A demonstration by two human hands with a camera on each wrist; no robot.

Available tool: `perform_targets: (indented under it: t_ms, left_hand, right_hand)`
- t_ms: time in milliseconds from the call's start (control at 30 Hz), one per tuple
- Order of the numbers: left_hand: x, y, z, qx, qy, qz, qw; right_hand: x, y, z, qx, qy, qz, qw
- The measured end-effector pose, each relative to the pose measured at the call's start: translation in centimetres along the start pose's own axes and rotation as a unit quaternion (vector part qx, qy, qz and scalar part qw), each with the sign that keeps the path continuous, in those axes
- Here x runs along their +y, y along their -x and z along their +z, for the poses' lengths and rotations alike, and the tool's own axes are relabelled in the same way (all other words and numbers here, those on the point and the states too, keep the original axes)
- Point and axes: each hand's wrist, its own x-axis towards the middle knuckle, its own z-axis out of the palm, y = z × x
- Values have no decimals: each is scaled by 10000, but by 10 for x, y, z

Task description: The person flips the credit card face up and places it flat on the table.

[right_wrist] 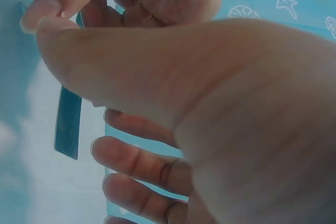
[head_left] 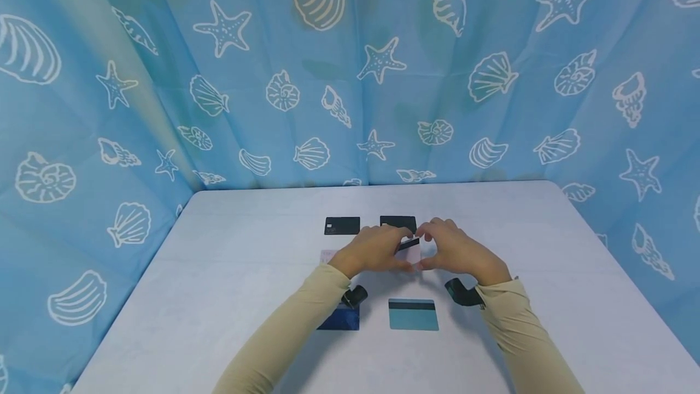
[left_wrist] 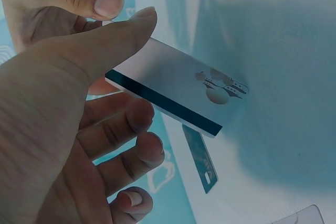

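Left hand pinches a pale striped card.
Right hand at three o'clock, lower fingers spread, whether pinching I cannot tell; teal card at six o'clock.

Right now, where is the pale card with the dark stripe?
In the left wrist view, the striped card is near the centre, in the left hand, with a dark card showing just below it.

Head view's bright, soft shadows across the table; wrist views way dimmer, my right hand kinda blurry
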Motion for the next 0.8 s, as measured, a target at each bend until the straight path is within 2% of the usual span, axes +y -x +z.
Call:
perform_targets:
  t_ms: [433, 800]
  left_hand:
    - [1, 1, -4, 151, -87, 94, 9998]
    - [1, 3, -7, 171, 22, 159, 9997]
  right_hand:
    - [-1, 1, -2, 67, -101, -41, 9999]
    - [2, -3, 1, -61, -106, 120, 9999]
